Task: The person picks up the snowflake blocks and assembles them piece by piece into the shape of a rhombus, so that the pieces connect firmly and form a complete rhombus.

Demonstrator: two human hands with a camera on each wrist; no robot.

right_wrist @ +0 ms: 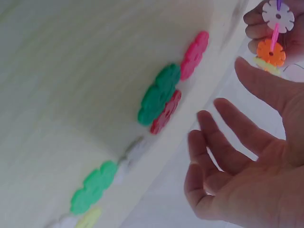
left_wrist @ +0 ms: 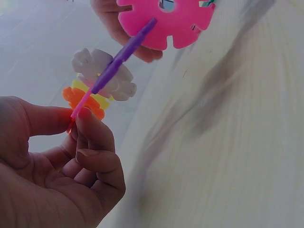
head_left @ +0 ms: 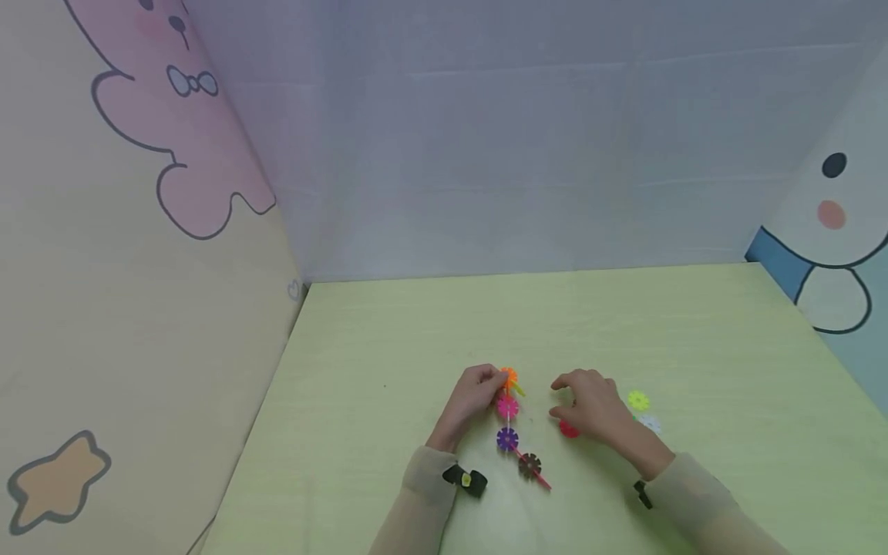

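left hand point(head_left: 477, 391) pinches the chain point(head_left: 507, 439) at its orange end point(head_left: 510, 377); it runs back between the forearms point(head_left: 420, 499). right hand point(head_left: 593, 405) wide, nothing held, near the red disc point(head_left: 570, 430). i expect light, stiff plastic, weak at the joints; i'd take it by a disc rim.

- The right hand point(head_left: 590, 405) hides part of the red flower point(head_left: 570, 430).
- A dark speck point(head_left: 385, 385) on the bench point(head_left: 388, 331) is too tiny to tell.
- The left wrist view's top edge cuts off the pink flower point(left_wrist: 178, 31).
- The head view's top cuts the pink animal point(head_left: 149, 108).
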